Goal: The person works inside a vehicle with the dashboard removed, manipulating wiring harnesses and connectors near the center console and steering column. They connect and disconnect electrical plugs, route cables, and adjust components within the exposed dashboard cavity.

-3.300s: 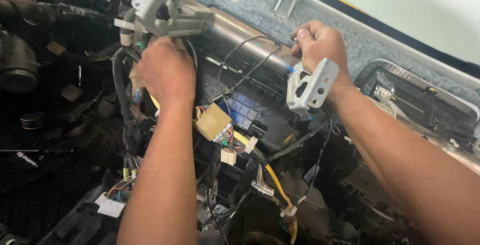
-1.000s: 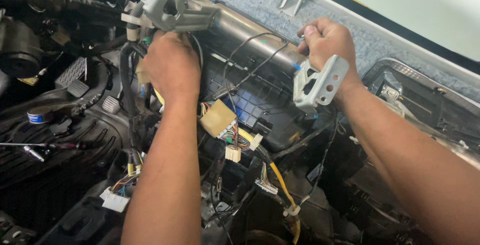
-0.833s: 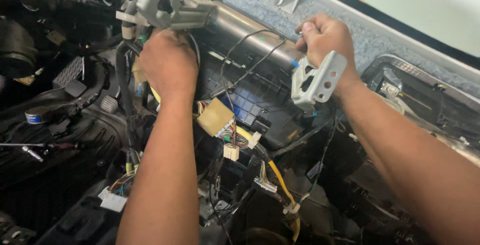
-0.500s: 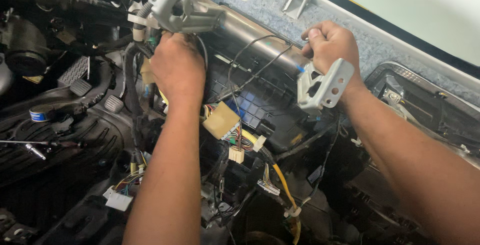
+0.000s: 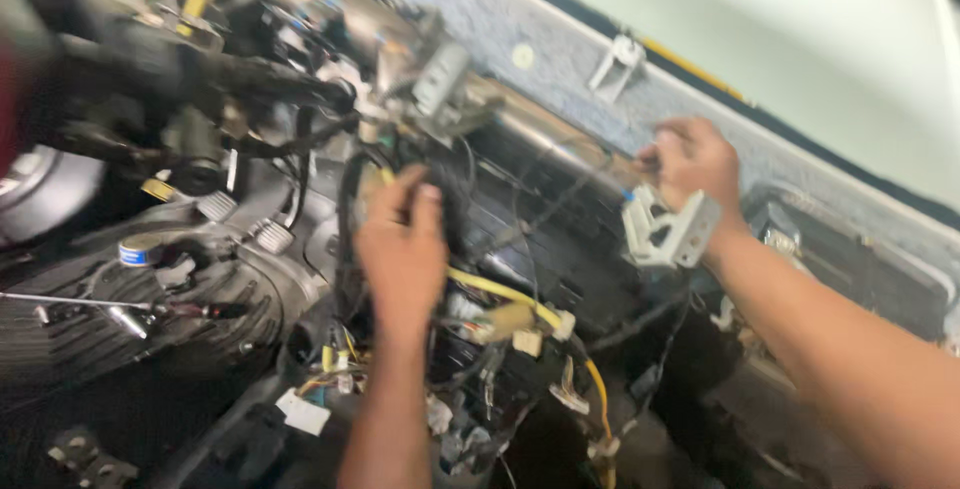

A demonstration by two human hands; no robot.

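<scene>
The left hand (image 5: 402,249) reaches up with fingers loosely extended, its grip released, fingertips against the black wire bundle (image 5: 450,204) behind the dashboard frame. The right hand (image 5: 692,161) is clenched on thin black wires beside a grey metal bracket (image 5: 668,232). Motion blur hides finer detail.

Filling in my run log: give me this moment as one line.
left hand: among black wiring, grip blurred | right hand: at grey metal crossbar, beside pale grey bracket | yellow cable below
</scene>
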